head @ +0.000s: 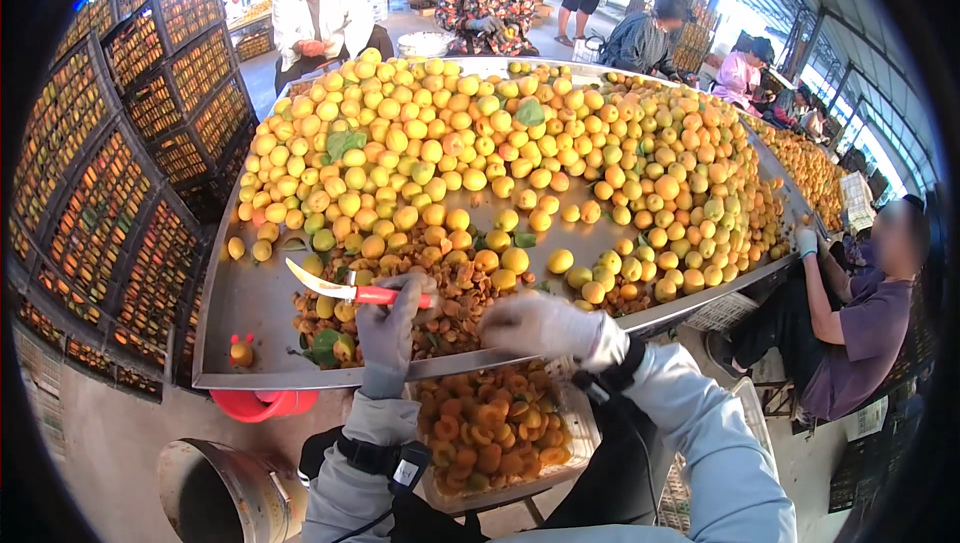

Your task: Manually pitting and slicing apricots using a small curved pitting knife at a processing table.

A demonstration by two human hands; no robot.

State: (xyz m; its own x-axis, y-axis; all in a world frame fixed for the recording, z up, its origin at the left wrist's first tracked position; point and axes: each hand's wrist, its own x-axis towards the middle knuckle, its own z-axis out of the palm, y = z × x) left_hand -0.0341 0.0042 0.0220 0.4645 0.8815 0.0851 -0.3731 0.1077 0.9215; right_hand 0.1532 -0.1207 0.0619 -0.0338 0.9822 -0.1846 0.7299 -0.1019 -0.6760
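Observation:
My left hand [386,336], in a pale work glove, grips a curved knife [375,295] by its red handle. Its hooked blade points left over the near edge of a heap of apricots. My right hand [536,325], gloved too, is blurred by motion above brown apricot pits and scraps [450,295]; whether it holds anything is unclear. Whole yellow apricots [420,138] cover much of a metal table [247,303] with a raised rim. Below that rim, between my knees, a pale crate [581,453] is filled with halved orange apricots [487,430].
Stacked black crates [97,190] of fruit rise on the left. Under the table's left corner is a red bucket [262,402], with a metal drum [225,494] nearer me. A person [862,318] sits at the right edge; others sit around the far side.

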